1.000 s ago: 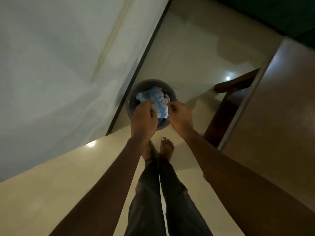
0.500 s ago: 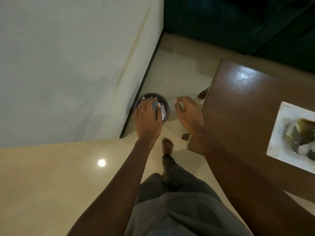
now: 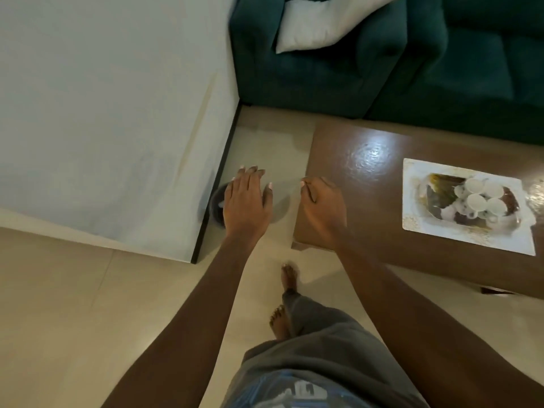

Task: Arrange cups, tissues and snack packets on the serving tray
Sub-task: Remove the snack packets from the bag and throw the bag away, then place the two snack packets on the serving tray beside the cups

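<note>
We look down past our own grey trousers [image 3: 321, 348] and bare feet [image 3: 287, 295] onto a pale tiled floor [image 3: 59, 319], and we take the dark brown glossy wooden coffee table [image 3: 368, 172] as our landmark. On its top, towards the end farthest from our hands, lies the white rectangular serving tray [image 3: 471, 240] with a gold-speckled edge. Inside the tray we see a cluster of small round white cups [image 3: 482, 195] standing close together, rims up, over a dark patterned centre; motion blur keeps us from telling what else lies among them.

Our right hand [image 3: 323, 207] hangs above the table's near corner, back upward, fingers curled loosely inward with the thumb tip near the forefinger. We cannot tell whether anything thin is pinched there, and nothing shows in the palm.

Our left hand [image 3: 245, 201] is off the table's short end, over the floor, flat and palm down, fingers straight and slightly spread, holding nothing. Beneath it, beside the table's short end and against the black skirting of the white wall [image 3: 103, 113], stands a small round dark bin [image 3: 216, 204], mostly hidden by the hand.

Beyond the table's far side stands a dark teal upholstered sofa [image 3: 441, 54] with a white cushion [image 3: 318, 22] on its seat
</note>
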